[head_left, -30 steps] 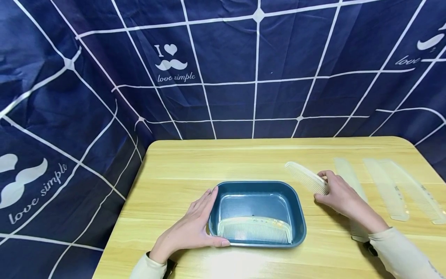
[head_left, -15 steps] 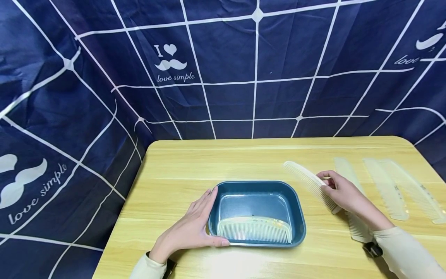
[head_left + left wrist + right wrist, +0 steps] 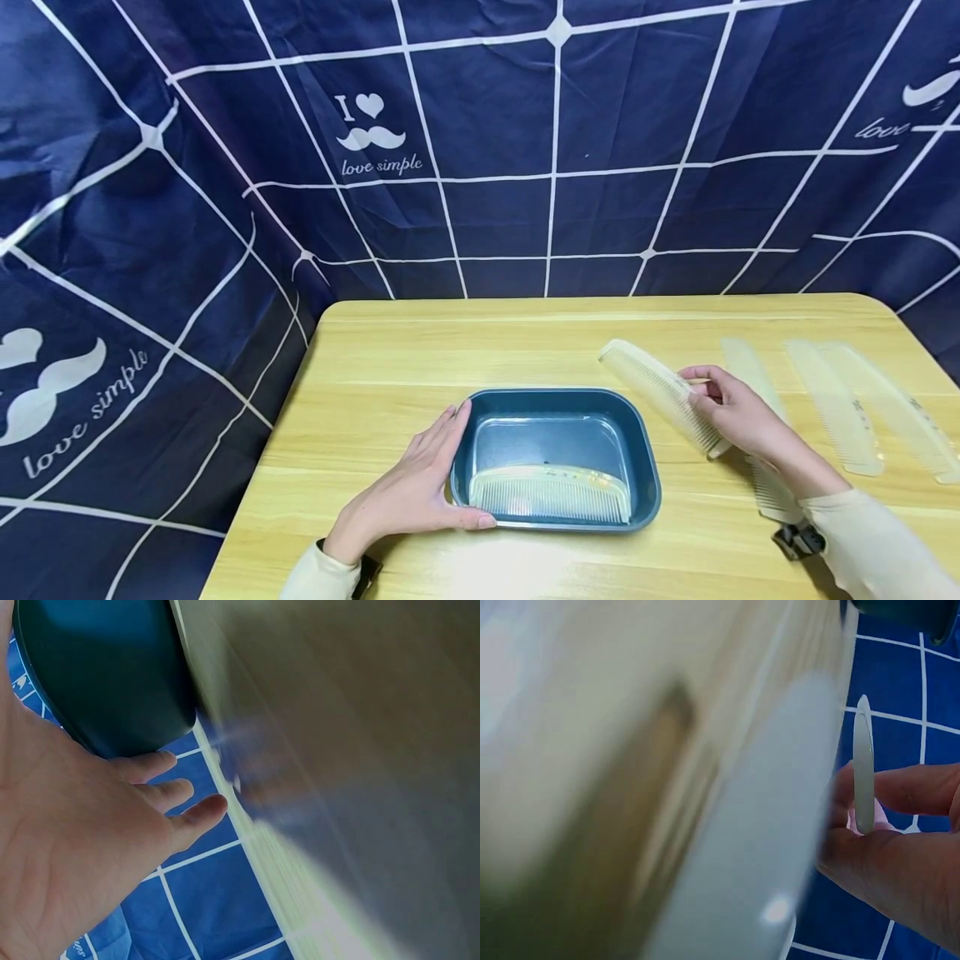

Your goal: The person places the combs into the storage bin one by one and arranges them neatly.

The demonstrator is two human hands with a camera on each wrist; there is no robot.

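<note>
Right hand (image 3: 738, 417): pinching held comb (image 3: 663, 390), near end newly showing beyond fingers
Held comb: right of tray (image 3: 558, 391), grip apparently shifted, not yet inside
Left hand (image 3: 416, 487): spread against tray's left end

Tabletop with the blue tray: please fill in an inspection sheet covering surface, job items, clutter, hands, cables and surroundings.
Surface: light wood-grain table, bright glare just in front of the tray.
Job's things: blue tray with one comb inside along its near side; held comb to the tray's right; three more combs farther right.
Clutter: nothing seen.
Hands: left hand rests against the tray's left end; right hand pinches a comb.
Cables: nothing seen.
Surroundings: dark blue fabric with white lines and lettering.
</note>
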